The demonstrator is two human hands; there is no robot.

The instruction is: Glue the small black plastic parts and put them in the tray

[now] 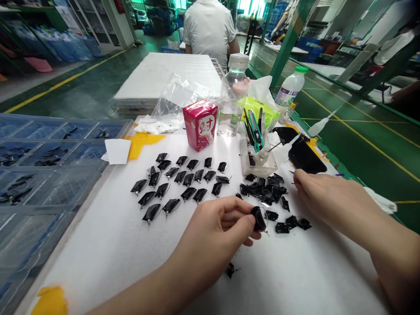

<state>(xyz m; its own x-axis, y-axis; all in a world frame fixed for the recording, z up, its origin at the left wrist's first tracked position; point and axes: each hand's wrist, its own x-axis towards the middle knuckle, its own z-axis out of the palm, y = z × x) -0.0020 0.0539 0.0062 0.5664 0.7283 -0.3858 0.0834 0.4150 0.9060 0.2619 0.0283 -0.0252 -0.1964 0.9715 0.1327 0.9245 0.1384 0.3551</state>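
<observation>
Between the thumb and fingers of my left hand (pixel 226 223) is a small glossy black plastic piece (pixel 258 218), held above the white work surface (pixel 138 267). My right hand (pixel 315 190) is closed in a pinch, just right of a heap of similar black pieces (pixel 265 190). A thin dark tip shows at its fingers, but I cannot make out what it belongs to. Several black pieces with clear film edges (pixel 170 205) lie in loose rows to the left. One more loose piece (pixel 230 270) lies below my left hand, partly hidden by the wrist.
A clear box (pixel 257 166) holds cutters and pens behind the heap. A red carton (pixel 200 124), a clear bottle (pixel 229 116) and a green tissue pack (pixel 259 111) stand farther back. Blue compartment trays (pixel 62 192) run along the left. A person in white (pixel 210 26) sits ahead.
</observation>
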